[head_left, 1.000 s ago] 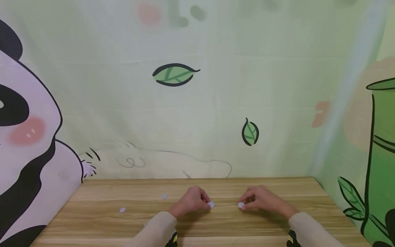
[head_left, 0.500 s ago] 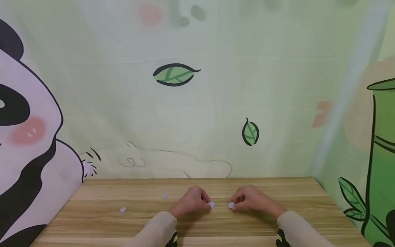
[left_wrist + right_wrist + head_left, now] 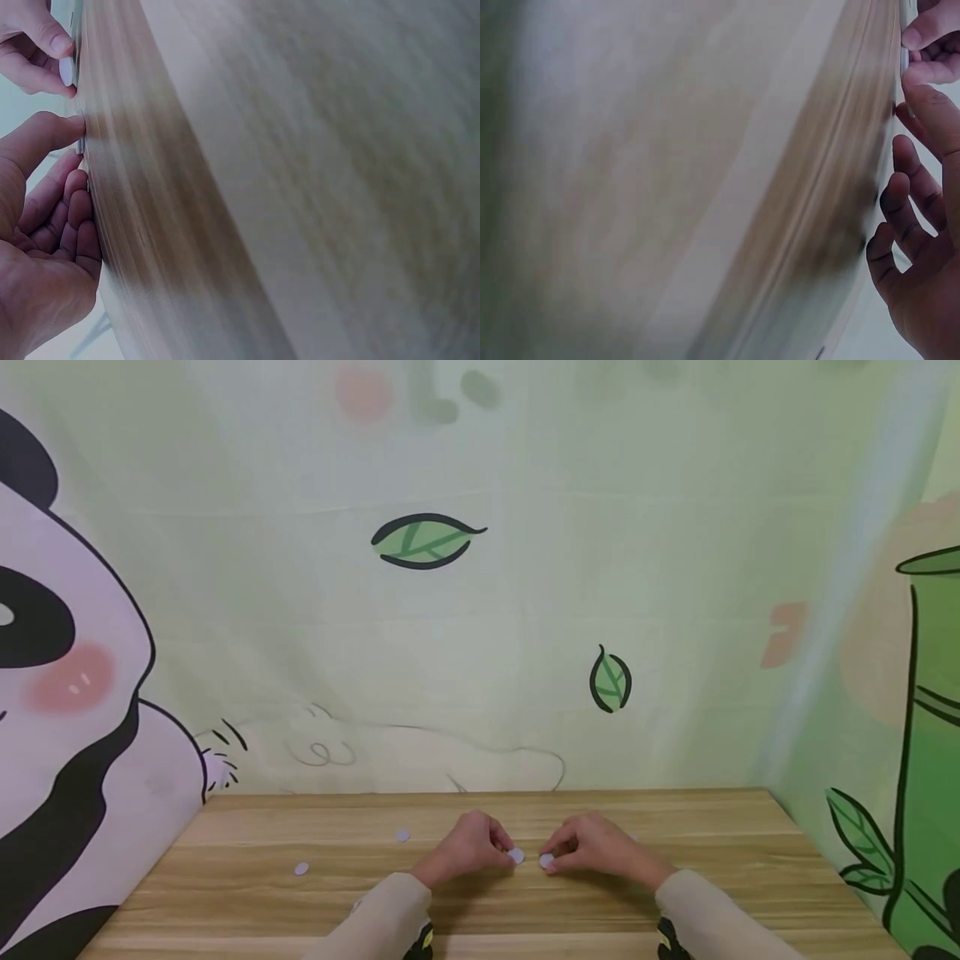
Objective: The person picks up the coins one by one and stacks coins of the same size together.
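My left hand (image 3: 468, 845) pinches a small round white disc (image 3: 516, 856) between thumb and fingers, just over the wooden table. Facing it, my right hand (image 3: 596, 846) pinches a second white disc (image 3: 546, 861). A narrow gap separates the two discs. In the left wrist view, the left hand (image 3: 49, 240) shows its disc only edge-on, while the other disc (image 3: 67, 71) shows in the right hand's fingers above. The right wrist view has the right hand (image 3: 930, 217) at the right edge, its lower fingers loosely bent.
On the wooden table (image 3: 262, 835) lie more white discs: one at left (image 3: 302, 868), one farther back (image 3: 402, 836). A pale piece peeks out beside the left sleeve (image 3: 357, 904). Behind the table hangs a cloth (image 3: 487, 635) printed with leaves and a panda.
My right hand has slid leftward with its disc, closing most of the distance to the left hand's disc. The left hand stays almost still.
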`<move>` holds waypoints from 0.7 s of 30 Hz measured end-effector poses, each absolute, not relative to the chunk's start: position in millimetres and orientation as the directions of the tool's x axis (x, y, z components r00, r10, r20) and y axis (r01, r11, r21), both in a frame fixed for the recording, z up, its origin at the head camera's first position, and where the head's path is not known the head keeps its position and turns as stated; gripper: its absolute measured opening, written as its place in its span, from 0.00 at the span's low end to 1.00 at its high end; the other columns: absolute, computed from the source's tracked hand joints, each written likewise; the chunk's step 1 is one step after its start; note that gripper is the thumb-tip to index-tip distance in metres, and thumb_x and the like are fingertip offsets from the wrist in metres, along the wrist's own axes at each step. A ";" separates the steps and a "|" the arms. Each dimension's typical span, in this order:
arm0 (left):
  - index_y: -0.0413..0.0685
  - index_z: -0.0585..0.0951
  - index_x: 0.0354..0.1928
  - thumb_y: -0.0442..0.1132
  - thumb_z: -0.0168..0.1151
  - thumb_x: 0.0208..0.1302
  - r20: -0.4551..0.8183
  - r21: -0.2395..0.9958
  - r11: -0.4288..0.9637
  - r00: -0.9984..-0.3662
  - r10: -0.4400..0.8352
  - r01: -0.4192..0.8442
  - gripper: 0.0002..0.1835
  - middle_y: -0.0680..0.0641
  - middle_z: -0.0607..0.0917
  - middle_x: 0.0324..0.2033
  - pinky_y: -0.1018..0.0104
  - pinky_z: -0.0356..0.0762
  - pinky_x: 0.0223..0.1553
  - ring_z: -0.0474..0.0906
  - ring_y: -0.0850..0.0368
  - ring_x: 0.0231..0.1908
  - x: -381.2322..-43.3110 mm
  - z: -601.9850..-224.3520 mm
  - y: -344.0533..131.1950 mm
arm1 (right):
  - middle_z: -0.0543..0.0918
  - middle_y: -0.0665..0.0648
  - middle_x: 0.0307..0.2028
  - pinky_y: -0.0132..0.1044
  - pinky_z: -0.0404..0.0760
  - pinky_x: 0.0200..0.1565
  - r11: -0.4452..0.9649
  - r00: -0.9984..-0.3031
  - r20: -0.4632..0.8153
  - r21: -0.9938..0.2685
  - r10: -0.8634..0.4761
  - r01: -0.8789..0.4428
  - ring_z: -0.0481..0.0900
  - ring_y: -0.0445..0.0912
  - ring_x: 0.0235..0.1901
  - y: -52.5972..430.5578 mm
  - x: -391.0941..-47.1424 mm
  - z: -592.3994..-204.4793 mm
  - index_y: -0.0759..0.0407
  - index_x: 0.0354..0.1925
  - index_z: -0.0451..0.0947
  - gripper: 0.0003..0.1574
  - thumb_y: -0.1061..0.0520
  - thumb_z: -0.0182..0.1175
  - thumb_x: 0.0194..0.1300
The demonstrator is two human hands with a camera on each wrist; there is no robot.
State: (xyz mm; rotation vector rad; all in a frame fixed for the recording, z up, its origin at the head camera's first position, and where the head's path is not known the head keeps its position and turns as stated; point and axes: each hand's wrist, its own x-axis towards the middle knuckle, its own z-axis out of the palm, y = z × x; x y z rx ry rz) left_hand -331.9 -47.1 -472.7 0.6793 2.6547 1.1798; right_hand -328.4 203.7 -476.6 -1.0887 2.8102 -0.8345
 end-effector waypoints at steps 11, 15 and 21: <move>0.41 0.88 0.30 0.32 0.79 0.49 0.060 0.733 0.577 -0.879 0.472 0.360 0.07 0.55 0.82 0.23 0.74 0.70 0.28 0.72 0.65 0.26 -333.3 -472.7 -47.2 | 0.78 0.37 0.27 0.31 0.73 0.34 0.647 -0.799 0.207 -0.490 -0.564 -0.584 0.72 0.34 0.30 195.8 -332.2 -483.6 0.47 0.40 0.90 0.12 0.44 0.73 0.61; 0.40 0.88 0.29 0.32 0.78 0.49 0.074 0.734 0.566 -0.874 0.481 0.374 0.06 0.55 0.82 0.22 0.74 0.69 0.27 0.72 0.65 0.26 -332.6 -474.1 -48.3 | 0.78 0.37 0.26 0.30 0.74 0.33 0.640 -0.797 0.227 -0.493 -0.559 -0.589 0.72 0.33 0.28 193.9 -329.4 -482.7 0.48 0.39 0.91 0.11 0.46 0.74 0.60; 0.40 0.88 0.29 0.32 0.78 0.49 0.091 0.732 0.558 -0.867 0.490 0.392 0.06 0.55 0.82 0.22 0.74 0.69 0.27 0.72 0.66 0.25 -331.8 -474.7 -48.9 | 0.78 0.37 0.26 0.30 0.74 0.33 0.649 -0.801 0.234 -0.483 -0.552 -0.588 0.72 0.33 0.28 193.5 -326.8 -480.0 0.50 0.40 0.91 0.13 0.46 0.75 0.59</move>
